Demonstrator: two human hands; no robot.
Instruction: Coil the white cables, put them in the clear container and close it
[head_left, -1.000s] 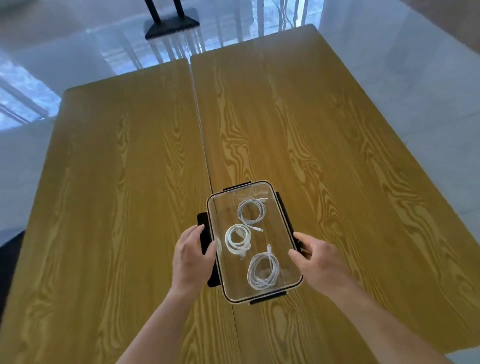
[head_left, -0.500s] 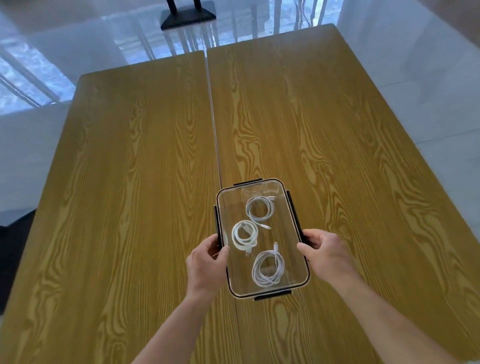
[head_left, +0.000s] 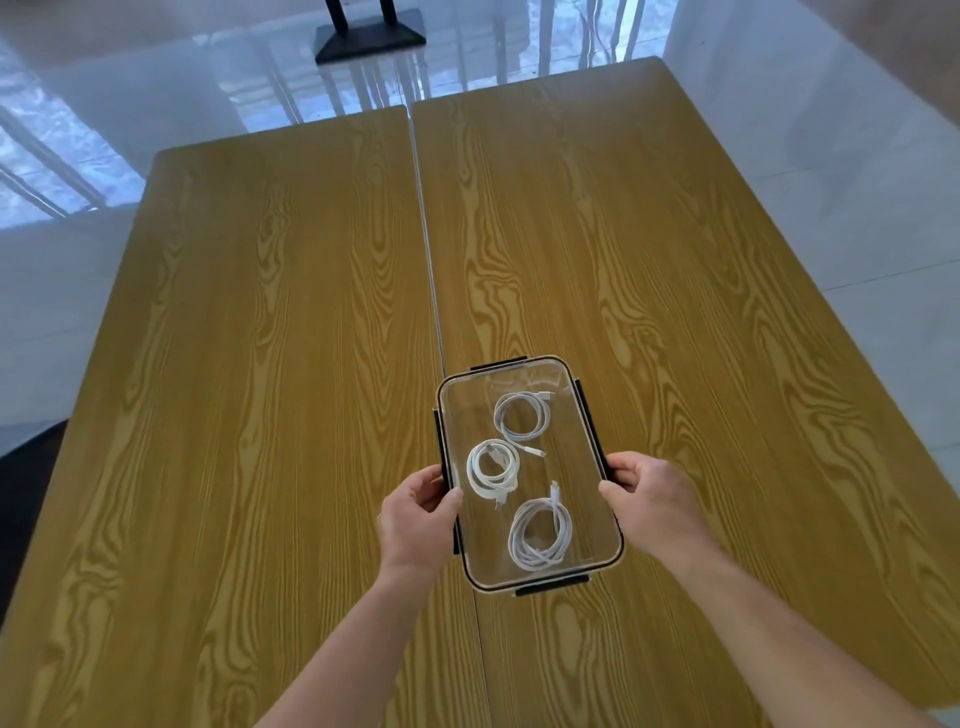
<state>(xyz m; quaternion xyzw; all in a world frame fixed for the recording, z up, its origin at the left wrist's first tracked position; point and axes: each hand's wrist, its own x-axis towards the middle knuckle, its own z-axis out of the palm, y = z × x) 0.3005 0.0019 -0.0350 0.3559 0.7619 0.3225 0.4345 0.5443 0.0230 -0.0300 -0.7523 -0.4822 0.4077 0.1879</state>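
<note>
With its lid on, clear rectangular container (head_left: 524, 467) sits on wood-grain worktop (head_left: 260, 415); three white coiled cables (head_left: 540, 530) inside. Left hand (head_left: 415, 514) and right hand (head_left: 649, 499) clamp its black-latched long sides.

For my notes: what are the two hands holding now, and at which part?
Both hold the clear container by its long sides: left hand on the left edge, right hand on the right edge, near the black side latches.

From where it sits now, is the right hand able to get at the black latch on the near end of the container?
Probably yes. The right hand grips the clear container by its right edge, and the near latch lies exposed just below it, with nothing between.
</note>
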